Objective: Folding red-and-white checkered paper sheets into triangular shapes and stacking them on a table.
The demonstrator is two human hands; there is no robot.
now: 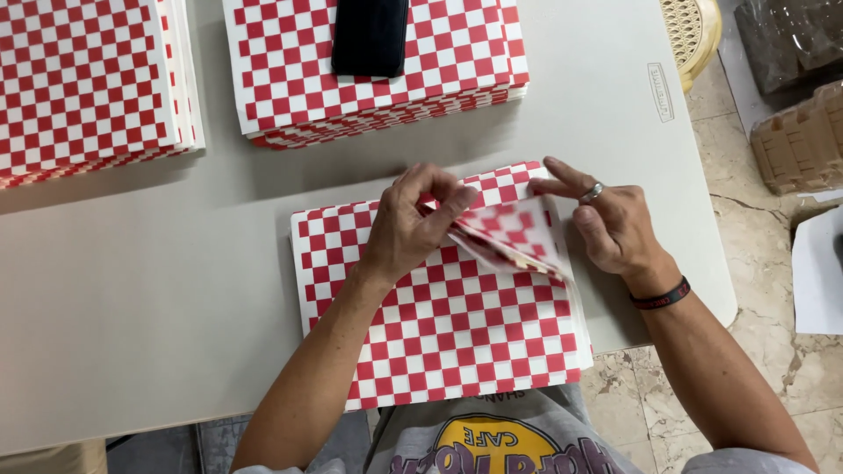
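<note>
head view: on the grey worktop (pixel 132 290), two checkered paper piles (pixel 83 83) lay at the far edge, a black phone (pixel 370 35) on the second. nearer, the left hand (pixel 408 228) pinched the lifted corner sheets (pixel 514 233) of the checkered paper stack (pixel 439 325). the right hand (pixel 610 224), fingers spread open, touched that stack's far right corner.

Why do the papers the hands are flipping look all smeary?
In the head view, the lifted sheets between the left hand and right hand are motion-blurred; the stack beneath is sharp, and soft shadows fall on the table.
</note>
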